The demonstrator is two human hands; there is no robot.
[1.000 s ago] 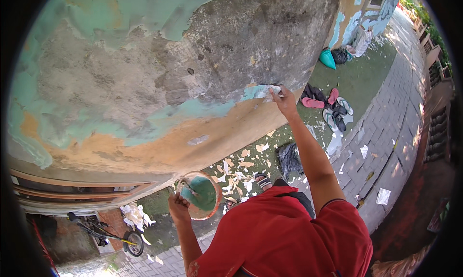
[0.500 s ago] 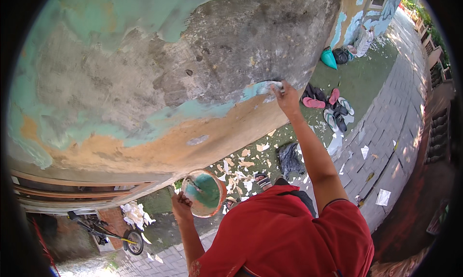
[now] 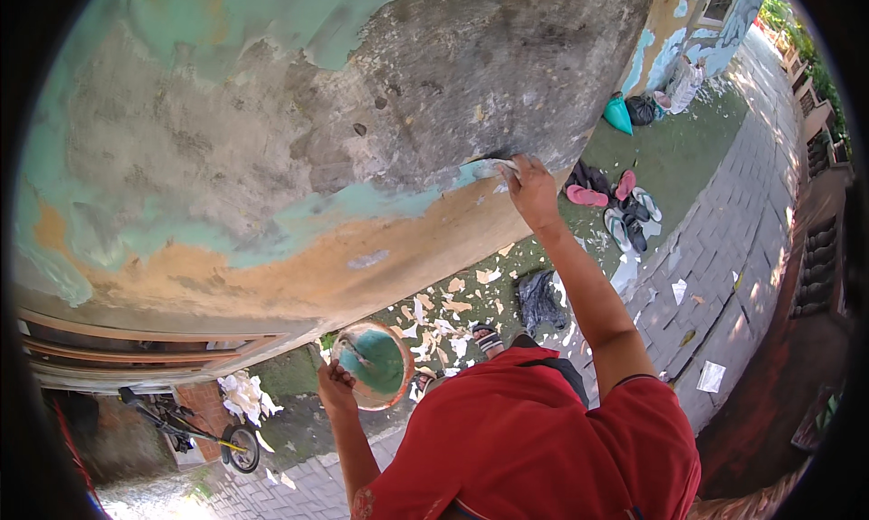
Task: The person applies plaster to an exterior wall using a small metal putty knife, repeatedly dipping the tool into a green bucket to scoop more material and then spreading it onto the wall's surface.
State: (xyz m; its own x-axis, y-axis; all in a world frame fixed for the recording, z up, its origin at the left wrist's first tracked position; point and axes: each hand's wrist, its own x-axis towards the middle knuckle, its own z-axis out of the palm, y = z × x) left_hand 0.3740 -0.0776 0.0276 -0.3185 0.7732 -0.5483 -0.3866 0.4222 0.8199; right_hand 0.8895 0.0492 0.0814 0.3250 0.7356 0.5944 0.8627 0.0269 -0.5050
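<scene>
My right hand (image 3: 532, 192) is closed on a flat, pale scraper (image 3: 498, 163) and presses it against the wall (image 3: 416, 85). The blade touches the border where bare grey plaster meets a turquoise-green band (image 3: 380, 205) of coating. Below that band the wall is tan. My left hand (image 3: 338, 382) grips the rim of an orange bucket (image 3: 405, 391), fingers curled over its edge. Green, thick paint-like stuff (image 3: 380, 368) lies inside the bucket, with a greyish streak across it. The bucket hangs by the foot of the wall, left of my body.
Paint flakes (image 3: 444, 325) litter the ground near my feet, beside a black plastic bag (image 3: 540, 301). Several sandals (image 3: 620, 203) lie at the wall's corner. Bags (image 3: 641, 110) stand further off. A bicycle (image 3: 195, 431) is at lower left; brick paving (image 3: 697, 276) runs along the right.
My right hand and the scraper have moved a little left along the turquoise band. My left hand still holds the bucket, and the whole view has shifted slightly.
</scene>
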